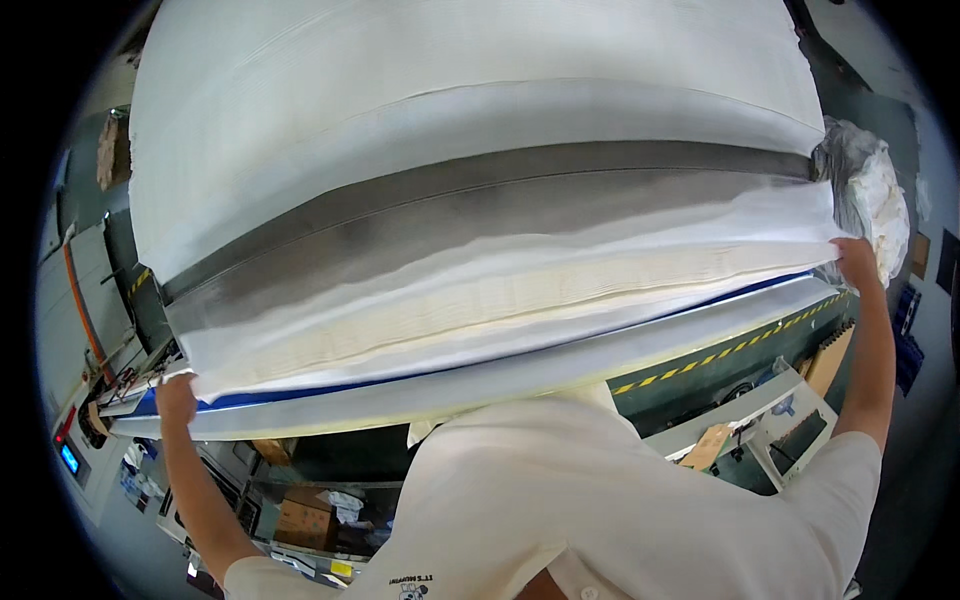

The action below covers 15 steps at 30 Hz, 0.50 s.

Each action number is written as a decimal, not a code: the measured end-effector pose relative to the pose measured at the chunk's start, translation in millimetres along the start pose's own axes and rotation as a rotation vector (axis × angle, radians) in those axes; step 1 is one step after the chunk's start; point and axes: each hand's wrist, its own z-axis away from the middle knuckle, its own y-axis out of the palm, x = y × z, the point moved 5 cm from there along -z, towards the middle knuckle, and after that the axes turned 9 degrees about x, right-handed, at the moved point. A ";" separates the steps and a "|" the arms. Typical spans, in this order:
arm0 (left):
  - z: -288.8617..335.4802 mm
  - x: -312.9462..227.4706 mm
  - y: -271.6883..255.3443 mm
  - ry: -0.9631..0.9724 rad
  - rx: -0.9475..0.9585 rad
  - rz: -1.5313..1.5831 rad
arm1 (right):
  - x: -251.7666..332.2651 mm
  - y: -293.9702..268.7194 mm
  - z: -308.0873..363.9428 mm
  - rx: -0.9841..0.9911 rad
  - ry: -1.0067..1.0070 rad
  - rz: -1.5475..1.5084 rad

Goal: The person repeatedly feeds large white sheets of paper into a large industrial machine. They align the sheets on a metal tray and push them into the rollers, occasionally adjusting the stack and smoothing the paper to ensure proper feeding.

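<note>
A long piece of white fabric (610,231) with a cream, finely creased band (480,305) stretches across in front of me, nearly the width of the table. My left hand (177,400) is closed on its left end, by the table's near left corner. At the far right end, my right hand (857,262) grips the other end, higher up in the picture. Both arms are spread wide, and the fabric hangs between them with soft ripples. Beneath its near edge runs a blue strip (370,388). My fingertips are mostly hidden by the cloth.
Beyond the fabric lies a grey surface (480,188), then a broad white sheet (480,50). A pale rail (560,370) borders my side. Crumpled plastic (870,190) stands at the right. Below are a cardboard box (305,518) and a white bench (760,420). A small lit screen (69,457) is far left.
</note>
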 end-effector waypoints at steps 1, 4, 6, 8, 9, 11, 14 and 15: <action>7.5 -16.3 8.3 0.018 0.081 -0.059 | 14.5 5.7 3.3 0.052 -0.001 0.028; 5.5 -46.3 37.3 0.048 0.280 -0.175 | 30.0 46.4 6.1 0.197 -0.031 0.184; 4.9 -55.9 53.3 0.065 0.368 -0.244 | 43.3 61.2 7.5 0.328 -0.039 0.201; 2.1 -67.1 57.4 0.092 0.408 -0.320 | 51.8 76.1 9.0 0.379 -0.026 0.194; -7.1 -68.7 64.1 0.049 0.528 -0.386 | 52.9 86.1 8.5 0.364 -0.014 0.180; -12.8 -68.9 71.9 0.077 0.502 -0.346 | 59.5 96.6 -3.8 0.322 -0.037 0.232; -31.4 -58.4 102.6 -0.035 0.425 -0.261 | 31.6 128.5 -4.9 0.319 0.043 0.369; -38.3 -60.0 93.6 -0.199 0.394 -0.232 | 26.6 137.9 -3.5 0.411 0.027 0.419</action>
